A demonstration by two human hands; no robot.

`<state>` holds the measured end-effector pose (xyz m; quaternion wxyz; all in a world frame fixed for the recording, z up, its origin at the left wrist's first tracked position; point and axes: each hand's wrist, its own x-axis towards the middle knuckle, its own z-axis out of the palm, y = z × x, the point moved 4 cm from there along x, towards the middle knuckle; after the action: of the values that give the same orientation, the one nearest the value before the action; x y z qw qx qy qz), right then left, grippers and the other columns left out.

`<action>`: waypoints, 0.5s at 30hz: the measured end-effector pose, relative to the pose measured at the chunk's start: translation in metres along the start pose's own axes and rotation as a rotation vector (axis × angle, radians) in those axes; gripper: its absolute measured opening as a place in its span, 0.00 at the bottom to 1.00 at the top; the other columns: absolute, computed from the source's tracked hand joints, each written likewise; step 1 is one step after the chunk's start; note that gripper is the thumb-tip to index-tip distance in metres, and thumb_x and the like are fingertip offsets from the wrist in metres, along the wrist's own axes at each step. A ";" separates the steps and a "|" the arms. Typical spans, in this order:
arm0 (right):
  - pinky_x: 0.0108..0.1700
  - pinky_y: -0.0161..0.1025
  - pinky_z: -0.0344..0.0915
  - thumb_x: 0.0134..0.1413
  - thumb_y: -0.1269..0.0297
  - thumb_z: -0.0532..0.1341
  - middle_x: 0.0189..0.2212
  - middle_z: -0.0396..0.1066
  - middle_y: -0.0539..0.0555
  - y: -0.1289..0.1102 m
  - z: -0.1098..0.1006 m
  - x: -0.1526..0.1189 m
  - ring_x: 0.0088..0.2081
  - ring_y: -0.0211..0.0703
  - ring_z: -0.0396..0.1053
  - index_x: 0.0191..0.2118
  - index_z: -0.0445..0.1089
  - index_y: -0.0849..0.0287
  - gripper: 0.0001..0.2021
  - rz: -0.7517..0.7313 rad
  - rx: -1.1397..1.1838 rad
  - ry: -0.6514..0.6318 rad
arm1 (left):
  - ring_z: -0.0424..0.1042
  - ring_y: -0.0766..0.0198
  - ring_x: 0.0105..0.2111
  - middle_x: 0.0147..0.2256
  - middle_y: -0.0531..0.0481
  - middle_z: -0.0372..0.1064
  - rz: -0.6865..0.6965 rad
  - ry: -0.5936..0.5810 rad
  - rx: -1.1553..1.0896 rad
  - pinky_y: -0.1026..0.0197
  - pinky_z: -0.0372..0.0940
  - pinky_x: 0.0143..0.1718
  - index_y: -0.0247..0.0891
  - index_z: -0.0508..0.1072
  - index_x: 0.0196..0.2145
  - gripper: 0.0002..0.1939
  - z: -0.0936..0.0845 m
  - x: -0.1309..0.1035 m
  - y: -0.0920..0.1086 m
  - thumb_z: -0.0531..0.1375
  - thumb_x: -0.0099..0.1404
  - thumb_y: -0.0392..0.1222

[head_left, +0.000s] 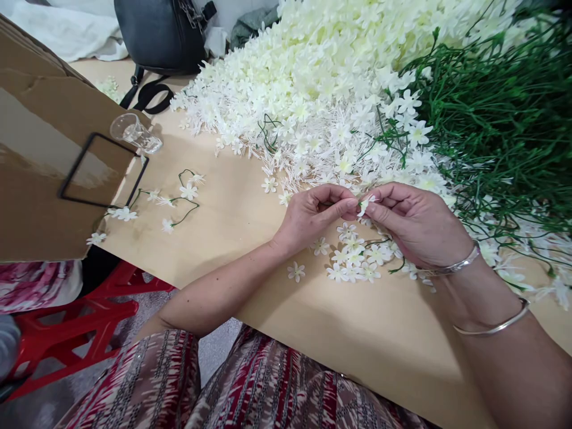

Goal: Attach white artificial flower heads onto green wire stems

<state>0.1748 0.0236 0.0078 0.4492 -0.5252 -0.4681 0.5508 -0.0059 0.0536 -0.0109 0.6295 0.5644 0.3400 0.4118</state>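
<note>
A single white artificial flower is sitting directly between the two hands, level with their fingertips and above the tabletop, so neither hand is clearly nearer. The left hand is reaching in from the flower's left and pinching it narrowly at its green-tinged end, while the right hand is meeting it from the right, thumb and forefinger closing on the petal side; exactly where each fingertip is pressing is too small to tell. The petals are slanting, running from the right fingertips down toward the left and the person's body, while the green end is facing the left hand. Below and nearer the body, a flower cluster is lying on the tabletop, with a loose flower resting apart to its left. Beyond the hands, a heap of white blossoms is spreading across the tabletop, and a pile of green plastic stems is lying beyond the right hand, farther off on that side.
</note>
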 end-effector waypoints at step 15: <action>0.32 0.40 0.71 0.53 0.46 0.81 0.30 0.78 0.49 0.018 -0.001 0.005 0.30 0.41 0.72 0.37 0.80 0.50 0.17 -0.137 0.021 0.050 | 0.83 0.60 0.36 0.34 0.47 0.82 -0.047 0.038 0.015 0.57 0.78 0.45 0.38 0.81 0.39 0.28 0.004 -0.005 0.014 0.73 0.66 0.69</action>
<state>0.1752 0.0252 -0.0108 0.5029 -0.5005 -0.4858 0.5104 -0.0060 0.0477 0.0030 0.6282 0.5529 0.3682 0.4050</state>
